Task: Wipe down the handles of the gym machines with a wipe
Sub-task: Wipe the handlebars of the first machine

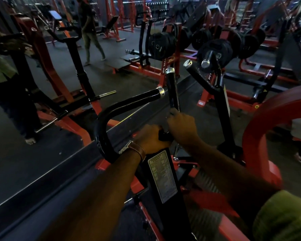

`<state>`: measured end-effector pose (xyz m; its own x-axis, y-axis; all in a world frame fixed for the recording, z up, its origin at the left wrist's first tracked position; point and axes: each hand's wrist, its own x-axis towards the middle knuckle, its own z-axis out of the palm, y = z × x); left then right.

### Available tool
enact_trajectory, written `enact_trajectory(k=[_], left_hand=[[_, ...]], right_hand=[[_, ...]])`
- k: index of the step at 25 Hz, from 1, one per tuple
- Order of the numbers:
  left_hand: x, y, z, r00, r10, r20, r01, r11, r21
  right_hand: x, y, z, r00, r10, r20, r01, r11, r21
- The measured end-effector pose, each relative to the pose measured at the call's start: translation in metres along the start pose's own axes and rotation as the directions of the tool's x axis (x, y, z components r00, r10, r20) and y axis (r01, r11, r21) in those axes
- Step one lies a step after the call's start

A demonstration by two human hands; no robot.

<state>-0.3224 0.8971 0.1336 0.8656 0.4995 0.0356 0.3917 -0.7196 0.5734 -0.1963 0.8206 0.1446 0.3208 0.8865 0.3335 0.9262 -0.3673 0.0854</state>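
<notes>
No wipe can be made out; if one is held, it is hidden inside the hands or lost in the dim light. The upright black handle [172,87] with a silver end cap is gripped at its base by the right hand [181,126], whose fingers are curled round the bar. Just beside it, the left hand [150,138] is closed round the black junction where the handles meet the post; what lies under its fingers cannot be told. A brown-strapped watch [133,149] is worn on the left wrist. A second, curved handle [125,105] sweeps out to the left and ends in a silver cap. A third handle [198,74] stands apart to the right, tilted, on a neighbouring black upright. A printed label [162,178] is fixed to the black post [174,206] below the hands; its text is too small to read. The red frame [261,129] at the right is cut off by the edge. Black weight plates [215,49] are loaded on a sleeve behind. To the left a mirror [50,84] shows reflected machines and a blurred person [90,30].
</notes>
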Motion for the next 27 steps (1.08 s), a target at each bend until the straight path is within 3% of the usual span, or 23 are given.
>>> enact_trajectory(k=[3, 6, 9, 12, 16, 21, 23, 25, 27], left_hand=[[-0.001, 0.001, -0.001, 1.0, 0.0, -0.007, 0.0, 1.0, 0.006], [-0.001, 0.001, 0.003, 1.0, 0.022, -0.01, -0.022, 0.997, 0.068], [0.0, 0.004, 0.006, 0.998, 0.055, 0.02, -0.058, 0.975, 0.213], [0.0, 0.005, 0.004, 0.999, 0.013, 0.041, -0.022, 0.975, 0.222], [0.006, 0.004, 0.005, 0.995, -0.091, 0.051, 0.082, 0.984, 0.159], [0.008, 0.005, 0.004, 0.99, -0.114, 0.079, 0.108, 0.991, 0.08], [0.007, 0.004, 0.004, 0.988, -0.13, 0.084, 0.124, 0.989, 0.075], [0.009, 0.004, 0.005, 0.985, -0.146, 0.09, 0.139, 0.987, 0.08], [0.012, 0.004, 0.006, 0.983, -0.149, 0.103, 0.142, 0.987, 0.078]], right_hand=[[-0.016, -0.004, 0.02, 0.988, 0.149, 0.047, -0.156, 0.939, 0.308], [-0.017, 0.006, 0.04, 0.93, 0.368, -0.017, -0.288, 0.755, 0.589], [0.003, 0.018, 0.041, 0.801, 0.558, -0.215, -0.273, 0.661, 0.699], [0.007, 0.018, 0.044, 0.702, 0.675, -0.227, -0.263, 0.541, 0.799], [-0.029, 0.004, 0.063, 0.707, 0.706, -0.042, -0.305, 0.358, 0.883], [0.026, 0.029, 0.048, 0.705, 0.667, 0.239, -0.195, -0.141, 0.971], [0.022, 0.03, 0.058, 0.742, 0.612, 0.273, -0.134, -0.265, 0.955], [-0.006, 0.018, 0.077, 0.765, 0.578, 0.283, -0.131, -0.292, 0.948], [-0.038, 0.0, 0.088, 0.73, 0.632, 0.261, -0.207, -0.159, 0.965]])
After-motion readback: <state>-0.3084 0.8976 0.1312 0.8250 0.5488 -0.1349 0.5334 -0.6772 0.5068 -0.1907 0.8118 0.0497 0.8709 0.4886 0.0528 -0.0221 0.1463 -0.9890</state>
